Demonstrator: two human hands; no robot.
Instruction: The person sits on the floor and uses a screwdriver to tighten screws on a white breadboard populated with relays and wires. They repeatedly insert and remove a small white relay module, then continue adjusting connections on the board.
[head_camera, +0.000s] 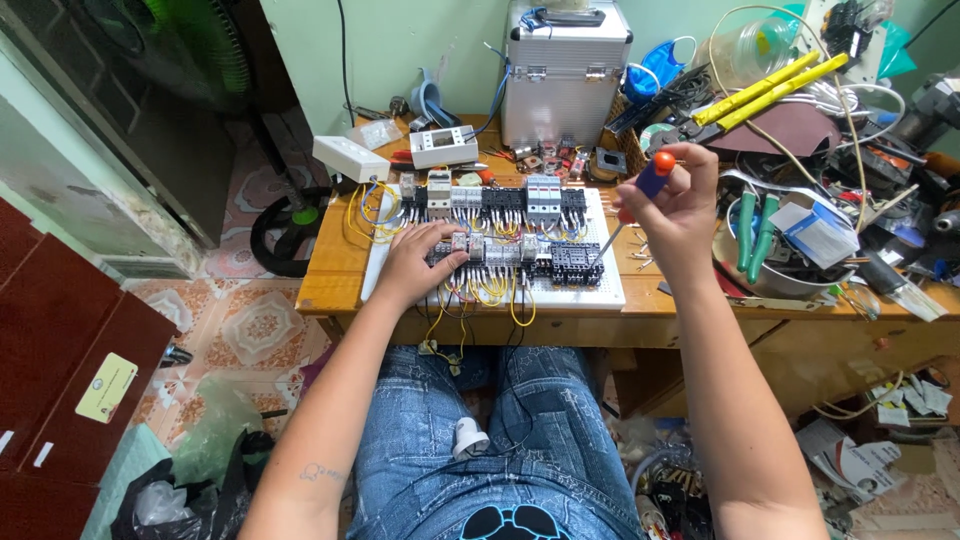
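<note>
Tabletop (340, 270): the wooden top carried everything, running out past both of my hands and heaped with loose tools beyond my right.
Case: a ribbed silver case (566, 75) stood against the wall, well beyond both hands.
Panel: the white perforated board (606, 290) lay flat directly under and between my hands, with two rows of relays and breakers (505, 205) joined by yellow and black wires.
Bowl: a metal bowl (770, 275) of pliers with green handles sat just outside my right hand.
Left hand (418, 262): it lay palm down on the near row of modules, fingers spread and curled lightly over them, pressing but not closed around anything.
Right hand (672, 210): it was raised above the panel's right edge and closed around the screwdriver's handle.
Screwdriver (635, 200): blue handle with an orange cap, held only by my right hand; its long axis slanted from the cap up beside my fingers down and toward my left hand.
Tip: the thin shaft ended at, or just above, the black socket block (572, 262) at the right end of the near row; I couldn't tell whether it touched.
Key relation: that block lay between my hands, a short way from the fingertips of my left, and my right was the one reaching it, through the tool.
</note>
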